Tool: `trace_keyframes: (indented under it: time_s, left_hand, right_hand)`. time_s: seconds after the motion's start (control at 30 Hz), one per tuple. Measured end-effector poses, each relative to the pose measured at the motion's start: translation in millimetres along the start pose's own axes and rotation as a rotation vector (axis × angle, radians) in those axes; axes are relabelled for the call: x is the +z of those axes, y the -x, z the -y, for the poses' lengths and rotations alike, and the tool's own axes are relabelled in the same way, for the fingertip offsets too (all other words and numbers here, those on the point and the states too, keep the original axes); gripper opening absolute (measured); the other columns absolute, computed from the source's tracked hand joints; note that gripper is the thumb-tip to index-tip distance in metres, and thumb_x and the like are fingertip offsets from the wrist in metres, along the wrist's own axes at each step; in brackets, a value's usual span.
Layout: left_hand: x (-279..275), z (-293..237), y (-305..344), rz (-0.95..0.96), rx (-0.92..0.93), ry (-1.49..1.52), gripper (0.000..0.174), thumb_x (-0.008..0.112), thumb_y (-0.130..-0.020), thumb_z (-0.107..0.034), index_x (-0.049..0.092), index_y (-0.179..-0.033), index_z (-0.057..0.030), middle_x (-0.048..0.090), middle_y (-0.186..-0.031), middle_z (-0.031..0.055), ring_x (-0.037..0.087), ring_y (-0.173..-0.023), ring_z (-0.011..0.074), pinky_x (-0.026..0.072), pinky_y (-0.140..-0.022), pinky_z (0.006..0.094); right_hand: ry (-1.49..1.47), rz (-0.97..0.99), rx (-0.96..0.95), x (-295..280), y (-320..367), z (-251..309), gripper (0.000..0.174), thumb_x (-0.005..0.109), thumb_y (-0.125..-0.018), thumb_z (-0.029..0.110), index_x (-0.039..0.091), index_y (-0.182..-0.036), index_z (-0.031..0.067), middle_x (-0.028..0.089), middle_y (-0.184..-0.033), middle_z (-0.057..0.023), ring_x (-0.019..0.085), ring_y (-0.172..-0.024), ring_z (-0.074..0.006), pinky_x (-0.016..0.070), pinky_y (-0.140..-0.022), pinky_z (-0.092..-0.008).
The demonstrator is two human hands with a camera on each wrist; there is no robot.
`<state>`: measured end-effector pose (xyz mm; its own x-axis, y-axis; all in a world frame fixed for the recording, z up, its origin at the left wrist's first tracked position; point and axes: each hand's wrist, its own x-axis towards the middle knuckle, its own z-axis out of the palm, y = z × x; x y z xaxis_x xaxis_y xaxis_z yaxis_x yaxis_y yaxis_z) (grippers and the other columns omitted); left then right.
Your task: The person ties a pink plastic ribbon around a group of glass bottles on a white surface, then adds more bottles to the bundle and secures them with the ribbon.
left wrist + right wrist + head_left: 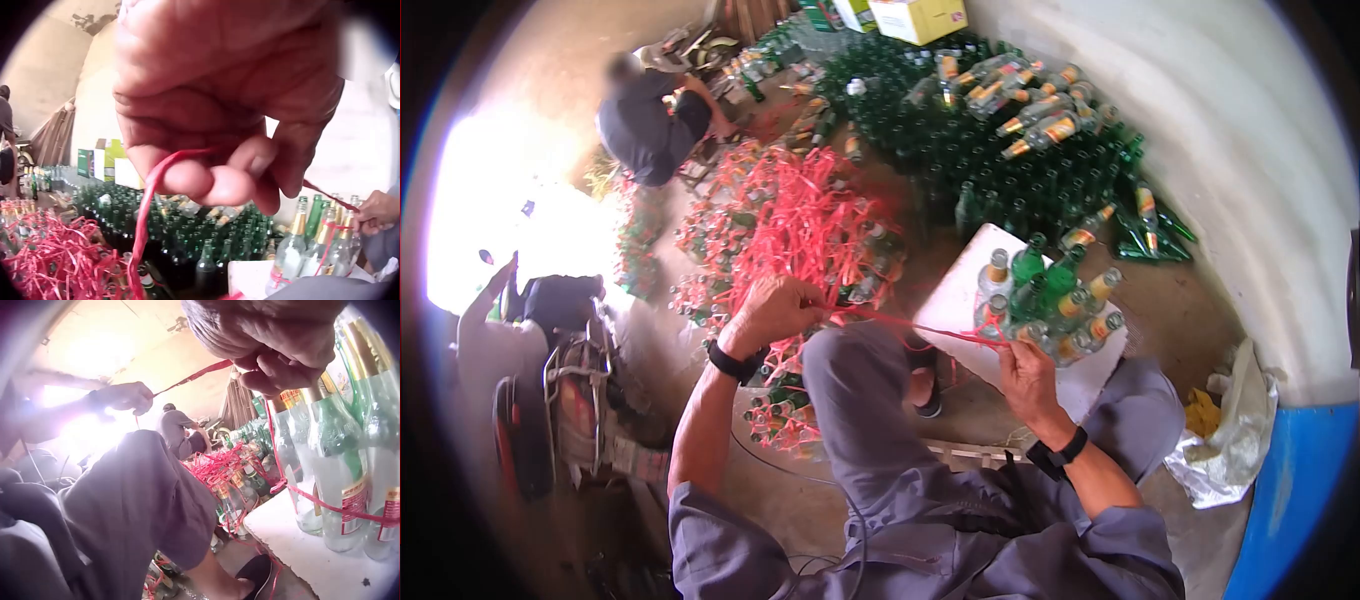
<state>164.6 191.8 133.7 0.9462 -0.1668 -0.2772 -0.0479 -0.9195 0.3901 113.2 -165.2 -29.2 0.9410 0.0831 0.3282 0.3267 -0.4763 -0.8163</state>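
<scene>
A red plastic strip (pixel 900 322) runs taut between the two hands. The left hand (pixel 775 312) pinches one end; in the left wrist view its curled fingers (pixel 231 184) grip the strip, with a loose length hanging down. Beside the bottle necks, the right hand (pixel 1030 380) pinches the strip's other part, seen again in the right wrist view (pixel 275 362). Clear and green bottles (pixel 1050 300) stand grouped upright on a white board (pixel 950 290). Red strip (pixel 325 503) also goes around their lower bodies.
Bundled bottles under a heap of red strips (pixel 800 220) lie ahead. Many green bottles (pixel 1020 180) fill the floor by the wall. Another person (pixel 645 130) crouches at the upper left. A white sack (pixel 1230 440) is at the right, a motorbike (pixel 575 390) at the left.
</scene>
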Motion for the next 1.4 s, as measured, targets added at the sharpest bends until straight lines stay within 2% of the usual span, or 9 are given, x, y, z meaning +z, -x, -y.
trace_keyframes:
  time_s: [0.1, 0.13, 0.3, 0.43, 0.57, 0.77, 0.87, 1.0, 1.4]
  left_hand:
    - [-23, 30, 4, 0.014, -0.168, 0.138, 0.019, 0.072, -0.082, -0.024, 0.073, -0.088, -0.0054, 0.064, -0.066, 0.007, 0.063, -0.061, 0.0148, 0.0489, -0.059, 0.0322]
    - [-30, 47, 2, -0.019, -0.025, 0.108, 0.022, 0.07, -0.084, -0.024, 0.072, -0.087, -0.0023, 0.062, -0.065, 0.0037, 0.058, -0.06, 0.0102, 0.0481, -0.057, 0.031]
    - [-52, 70, 12, -0.115, -0.13, 0.4, 0.027, 0.072, -0.084, -0.028, 0.072, -0.086, -0.0013, 0.064, -0.069, 0.0017, 0.057, -0.064, 0.0076, 0.0463, -0.056, 0.0264]
    - [-70, 72, 16, -0.048, -0.209, 0.106, 0.026, 0.074, -0.082, -0.03, 0.072, -0.087, -0.0049, 0.061, -0.066, -0.0021, 0.055, -0.061, 0.0076, 0.0458, -0.056, 0.0265]
    - [-83, 106, 13, -0.081, -0.205, -0.082, 0.029, 0.076, -0.074, -0.034, 0.073, -0.079, -0.006, 0.064, -0.066, 0.0045, 0.06, -0.063, 0.0156, 0.0467, -0.062, 0.0361]
    - [-102, 91, 17, -0.096, -0.163, 0.119, 0.03, 0.076, -0.081, -0.033, 0.066, -0.072, -0.0057, 0.056, -0.06, -0.0026, 0.053, -0.055, 0.007, 0.0431, -0.053, 0.027]
    - [-92, 69, 14, -0.146, -0.163, 0.636, 0.025, 0.071, -0.089, -0.032, 0.063, -0.085, -0.009, 0.048, -0.06, -0.0071, 0.039, -0.045, 0.0009, 0.032, -0.041, 0.0209]
    - [-84, 43, -4, -0.088, -0.099, 0.712, 0.024, 0.067, -0.093, -0.032, 0.064, -0.09, -0.009, 0.044, -0.062, -0.0091, 0.031, -0.046, 0.0003, 0.0228, -0.04, 0.0232]
    - [-75, -92, -31, -0.023, 0.294, 0.334, 0.033, 0.054, -0.099, -0.032, 0.069, -0.095, -0.0035, 0.059, -0.077, -0.0006, 0.054, -0.07, 0.0082, 0.0452, -0.064, 0.026]
  right_hand:
    - [-0.038, 0.001, 0.02, -1, 1, -1, 0.013, 0.059, -0.091, 0.004, 0.056, -0.079, -0.0018, 0.055, -0.073, -0.0216, 0.057, -0.069, -0.0424, 0.0438, -0.059, -0.0467]
    - [-0.02, 0.016, 0.042, -2, 1, -5, 0.015, 0.058, -0.092, 0.005, 0.056, -0.079, -0.0023, 0.055, -0.072, -0.0214, 0.057, -0.068, -0.0414, 0.0434, -0.059, -0.046]
    - [-0.033, 0.063, 0.061, 0, 1, -8, 0.019, 0.058, -0.094, 0.008, 0.054, -0.079, -0.0033, 0.053, -0.069, -0.019, 0.054, -0.062, -0.0346, 0.0425, -0.058, -0.043]
    - [-0.115, 0.026, 0.09, 2, 2, -10, 0.021, 0.057, -0.095, 0.008, 0.054, -0.079, -0.0043, 0.053, -0.069, -0.0181, 0.054, -0.061, -0.0302, 0.0427, -0.058, -0.0403]
    - [-0.115, -0.004, 0.09, 8, 7, -15, 0.019, 0.053, -0.096, 0.006, 0.058, -0.081, -0.0043, 0.061, -0.07, -0.0148, 0.059, -0.062, -0.023, 0.0464, -0.06, -0.035]
    - [-0.215, 0.028, 0.264, 7, 9, -24, 0.022, 0.05, -0.098, 0.009, 0.062, -0.085, -0.0046, 0.065, -0.072, -0.0082, 0.059, -0.064, -0.0142, 0.0472, -0.062, -0.0312]
    - [-0.285, 0.076, 0.357, 5, 9, -28, 0.024, 0.049, -0.1, 0.011, 0.063, -0.088, -0.0041, 0.064, -0.07, -0.0056, 0.057, -0.063, -0.0121, 0.0461, -0.06, -0.0298]
    - [-0.262, 0.113, 0.359, 1, 8, -30, 0.025, 0.049, -0.101, 0.012, 0.064, -0.089, -0.0037, 0.063, -0.07, -0.0044, 0.055, -0.063, -0.0104, 0.0444, -0.058, -0.029]
    - [-0.362, 0.143, 0.314, 0, 18, -38, 0.019, 0.051, -0.099, 0.011, 0.065, -0.098, -0.0014, 0.058, -0.067, -0.0028, 0.044, -0.047, -0.0064, 0.0352, -0.042, -0.0254]
